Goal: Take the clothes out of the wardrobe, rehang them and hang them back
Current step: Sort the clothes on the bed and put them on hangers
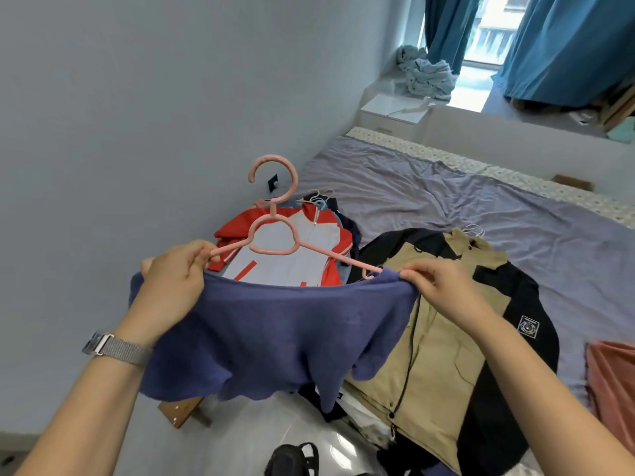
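A plain pale blue-grey wall [144,97] fills the left of the frame. A bed with a wrinkled lilac sheet [412,187] runs across the right. At upper right, daylight enters a window [494,29] between teal curtains [570,46], above a white ledge [395,108].

Both arms reach forward. Left hand [171,290] curled, pinching; watch on wrist. Right hand [443,290] fingers pinched, palm down.
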A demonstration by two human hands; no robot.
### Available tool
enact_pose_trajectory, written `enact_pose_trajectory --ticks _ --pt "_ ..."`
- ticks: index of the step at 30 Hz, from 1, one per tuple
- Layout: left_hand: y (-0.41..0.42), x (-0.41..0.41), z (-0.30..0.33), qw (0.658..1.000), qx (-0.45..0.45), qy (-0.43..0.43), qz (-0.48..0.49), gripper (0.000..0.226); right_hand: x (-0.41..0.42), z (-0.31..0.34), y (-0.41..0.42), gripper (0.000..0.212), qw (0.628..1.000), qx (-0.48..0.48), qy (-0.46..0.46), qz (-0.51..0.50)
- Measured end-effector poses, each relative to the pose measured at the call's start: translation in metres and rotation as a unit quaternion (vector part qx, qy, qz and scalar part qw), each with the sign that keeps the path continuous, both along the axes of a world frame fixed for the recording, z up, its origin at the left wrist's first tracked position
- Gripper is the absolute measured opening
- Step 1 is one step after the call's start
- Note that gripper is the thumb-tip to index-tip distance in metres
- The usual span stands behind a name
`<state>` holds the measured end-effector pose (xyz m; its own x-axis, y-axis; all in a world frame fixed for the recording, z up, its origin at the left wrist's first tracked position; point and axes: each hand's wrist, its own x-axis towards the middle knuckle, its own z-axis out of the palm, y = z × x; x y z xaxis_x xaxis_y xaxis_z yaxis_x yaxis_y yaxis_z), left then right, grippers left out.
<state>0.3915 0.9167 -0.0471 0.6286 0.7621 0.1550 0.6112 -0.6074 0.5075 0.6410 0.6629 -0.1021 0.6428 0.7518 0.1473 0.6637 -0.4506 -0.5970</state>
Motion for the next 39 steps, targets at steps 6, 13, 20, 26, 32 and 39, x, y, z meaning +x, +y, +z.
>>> enact_pose_trajectory --ticks 6,13,20,26,32,39 --pt "0.002 0.015 -0.005 0.999 0.006 -0.021 -0.025 0.038 0.001 0.026 0.022 0.011 0.993 0.100 -0.059 -0.009" --pt "0.016 0.023 -0.009 1.000 -0.009 -0.018 -0.017 0.040 -0.001 0.024 0.032 0.019 0.983 -0.013 0.099 0.152" --pt "0.094 0.035 -0.016 1.000 0.002 -0.015 -0.010 0.034 -0.017 -0.010 0.119 0.024 0.983 -0.022 0.066 0.169" --pt "0.205 0.059 -0.059 0.999 -0.041 0.028 -0.011 0.038 -0.001 -0.057 0.243 0.029 0.988 -0.034 0.136 0.058" --pt "0.341 0.127 -0.035 0.993 -0.031 -0.065 -0.088 0.027 0.073 -0.023 0.365 0.016 0.997 0.005 0.083 -0.002" --pt "0.416 0.242 -0.145 0.978 -0.047 -0.020 -0.202 0.023 0.140 -0.104 0.405 0.027 0.975 -0.104 0.182 -0.077"
